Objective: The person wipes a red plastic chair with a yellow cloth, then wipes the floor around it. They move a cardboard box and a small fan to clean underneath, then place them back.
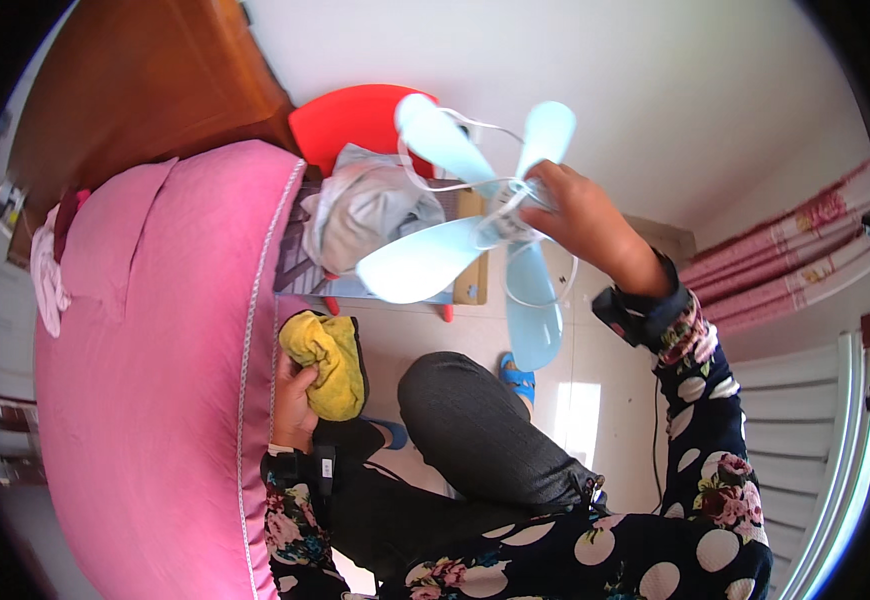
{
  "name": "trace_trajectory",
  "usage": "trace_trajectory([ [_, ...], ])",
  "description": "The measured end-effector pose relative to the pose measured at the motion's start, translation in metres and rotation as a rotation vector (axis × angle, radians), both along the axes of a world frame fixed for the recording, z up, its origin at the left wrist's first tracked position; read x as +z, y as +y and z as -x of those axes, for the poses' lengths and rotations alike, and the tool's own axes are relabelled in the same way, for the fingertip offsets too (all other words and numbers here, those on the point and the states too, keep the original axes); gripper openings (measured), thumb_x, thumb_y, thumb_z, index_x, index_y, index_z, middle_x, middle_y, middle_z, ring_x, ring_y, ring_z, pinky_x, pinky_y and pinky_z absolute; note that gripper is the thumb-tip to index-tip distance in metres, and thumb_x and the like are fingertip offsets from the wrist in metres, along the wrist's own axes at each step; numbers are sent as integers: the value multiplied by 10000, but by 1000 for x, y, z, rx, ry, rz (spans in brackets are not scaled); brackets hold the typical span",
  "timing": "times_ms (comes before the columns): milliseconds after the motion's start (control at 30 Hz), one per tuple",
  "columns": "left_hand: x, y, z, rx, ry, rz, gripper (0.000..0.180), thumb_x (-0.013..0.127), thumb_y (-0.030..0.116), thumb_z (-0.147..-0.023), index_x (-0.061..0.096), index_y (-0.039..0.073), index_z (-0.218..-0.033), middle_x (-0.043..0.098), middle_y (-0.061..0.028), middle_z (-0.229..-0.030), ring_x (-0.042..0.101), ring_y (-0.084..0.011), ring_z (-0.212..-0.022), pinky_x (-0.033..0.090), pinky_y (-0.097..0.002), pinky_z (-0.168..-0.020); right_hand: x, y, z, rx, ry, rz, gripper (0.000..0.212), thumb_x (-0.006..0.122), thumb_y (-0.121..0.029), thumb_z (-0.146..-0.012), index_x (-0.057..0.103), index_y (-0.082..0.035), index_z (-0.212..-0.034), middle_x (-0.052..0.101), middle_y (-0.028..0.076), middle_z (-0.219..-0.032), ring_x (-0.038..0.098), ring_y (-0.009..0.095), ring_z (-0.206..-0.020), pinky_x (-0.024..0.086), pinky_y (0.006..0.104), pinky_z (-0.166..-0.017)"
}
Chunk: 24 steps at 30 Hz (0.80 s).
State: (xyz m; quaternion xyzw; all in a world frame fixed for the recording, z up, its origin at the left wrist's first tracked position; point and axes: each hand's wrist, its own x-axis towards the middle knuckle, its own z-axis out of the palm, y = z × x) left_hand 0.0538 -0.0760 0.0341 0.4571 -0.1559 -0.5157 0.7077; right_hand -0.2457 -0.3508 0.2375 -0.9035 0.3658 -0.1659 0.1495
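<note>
Fingers of the right hand (587,225) grip a pale blue fan (495,230) by its hub, held out ahead; from my remote seat I see the yellow cloth (335,370) leftward and nearer the wearer, bunched in the left hand (295,402), its long axis pointing roughly forward. Smooth, paddle-shaped blades (a white cord (525,300) loops among them) contrast with soft, rumpled fabric.

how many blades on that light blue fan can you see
4: an upper-left blade, an upper-right blade, a lower-left blade and a bottom blade. Another could be hidden behind the right hand.
</note>
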Motion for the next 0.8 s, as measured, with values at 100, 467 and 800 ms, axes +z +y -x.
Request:
trace_trajectory([
  [100, 5, 11, -3, 60, 44, 10, 593, 461, -82, -805, 397, 61, -1378, 518, -122, -1296, 559, -269, -1159, 487, -409, -970, 12, -8, -80, 202, 45, 70, 391, 686, -177, -814, 530, 12, -1118, 630, 240, -997, 625, 399, -916, 492, 436, -808],
  [467, 8, 25, -12, 135, 66, 140, 575, 474, -92, -788, 425, 22, -1350, 537, -120, -1267, 546, -237, -1169, 460, -370, -989, -145, -16, -261, -61, 112, 193, 392, 722, -207, -722, 569, 27, -996, 647, 222, -858, 652, 394, -807, 533, 456, -717],
  [800, 20, 20, -14, 140, 127, 171, 591, 460, -96, -788, 400, 23, -1364, 532, -124, -1277, 546, -248, -1177, 462, -389, -993, -143, -49, -261, -58, 68, 45, 355, 720, -295, -701, 658, 19, -855, 674, 219, -892, 668, 351, -814, 525, 431, -719],
])
